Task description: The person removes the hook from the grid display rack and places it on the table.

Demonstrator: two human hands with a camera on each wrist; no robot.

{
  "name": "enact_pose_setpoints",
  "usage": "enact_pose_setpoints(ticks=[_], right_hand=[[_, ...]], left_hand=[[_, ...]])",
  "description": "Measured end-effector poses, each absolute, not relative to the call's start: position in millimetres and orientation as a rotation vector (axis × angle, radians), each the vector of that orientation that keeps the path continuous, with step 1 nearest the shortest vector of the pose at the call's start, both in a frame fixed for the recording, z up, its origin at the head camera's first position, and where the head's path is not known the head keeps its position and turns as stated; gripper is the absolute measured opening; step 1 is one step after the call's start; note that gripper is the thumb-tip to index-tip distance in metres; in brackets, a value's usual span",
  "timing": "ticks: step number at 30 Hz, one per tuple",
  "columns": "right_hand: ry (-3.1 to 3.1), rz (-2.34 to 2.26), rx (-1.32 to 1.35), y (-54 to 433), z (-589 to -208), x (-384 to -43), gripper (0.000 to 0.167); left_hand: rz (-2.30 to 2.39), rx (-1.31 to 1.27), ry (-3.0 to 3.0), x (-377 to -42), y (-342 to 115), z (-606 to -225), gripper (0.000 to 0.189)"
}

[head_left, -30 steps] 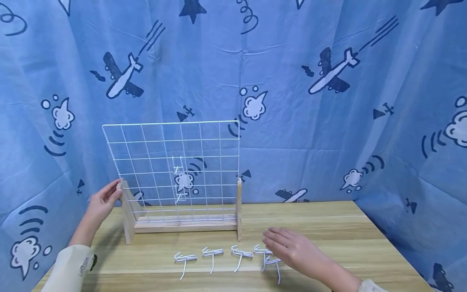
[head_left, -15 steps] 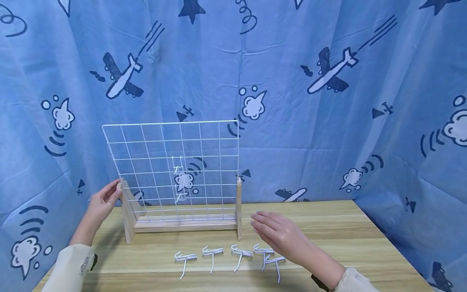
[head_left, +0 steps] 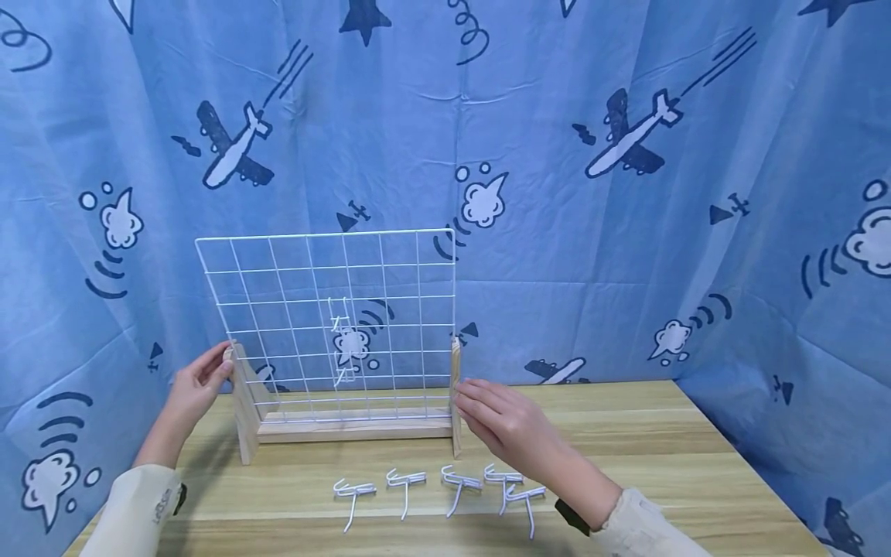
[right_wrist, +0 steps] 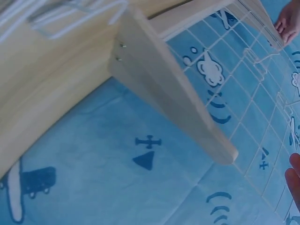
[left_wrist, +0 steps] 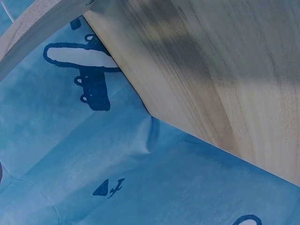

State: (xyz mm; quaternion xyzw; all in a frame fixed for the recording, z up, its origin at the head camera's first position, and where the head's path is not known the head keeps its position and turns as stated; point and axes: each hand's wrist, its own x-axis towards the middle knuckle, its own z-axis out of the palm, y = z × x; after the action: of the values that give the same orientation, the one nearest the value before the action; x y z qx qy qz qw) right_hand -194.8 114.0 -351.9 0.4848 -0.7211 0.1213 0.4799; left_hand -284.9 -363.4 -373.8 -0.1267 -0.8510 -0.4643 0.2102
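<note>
A white wire grid panel [head_left: 381, 309] stands upright in a wooden base [head_left: 355, 432] on the table. My left hand [head_left: 192, 387] pinches the top of the left wooden side piece [head_left: 243, 410] between thumb and fingers. At the other end, my right hand [head_left: 511, 425] has its fingertips right at the right side piece [head_left: 456, 402], fingers fairly straight and together. Two white hooks [head_left: 341, 323] hang on the grid, one above the other. In the right wrist view, fingertips [right_wrist: 294, 176] of my right hand show at the right edge, near the grid.
Several loose white wire hooks [head_left: 406, 481] lie in a row on the wooden table [head_left: 626, 456], in front of the stand. Two of them overlap near my right forearm. A blue patterned curtain [head_left: 543, 294] hangs behind the table and at both sides.
My right hand has moved left and away from me, from over the hooks at the right to the stand's right side piece. The left hand keeps its hold.
</note>
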Motion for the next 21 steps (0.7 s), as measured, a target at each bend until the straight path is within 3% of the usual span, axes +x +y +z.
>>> enact_pose_setpoints(ticks=[10,15,21], right_hand=[[-1.842,0.377,1.087,83.5,-337.2,-202.2,0.021],[-1.945,0.461,1.042,67.2,-327.4,-204.5,0.032],[-2.008,0.554,1.012,52.3,-320.4,-209.8,0.034]], left_hand=[[-1.282,-0.32,-2.393,-281.4,-363.1,-371.0,0.057],[-1.297,-0.311,-2.407,-281.1,-361.3,-372.1,0.059],[-1.275,-0.347,-2.371,-282.6,-362.4,-373.3,0.055]])
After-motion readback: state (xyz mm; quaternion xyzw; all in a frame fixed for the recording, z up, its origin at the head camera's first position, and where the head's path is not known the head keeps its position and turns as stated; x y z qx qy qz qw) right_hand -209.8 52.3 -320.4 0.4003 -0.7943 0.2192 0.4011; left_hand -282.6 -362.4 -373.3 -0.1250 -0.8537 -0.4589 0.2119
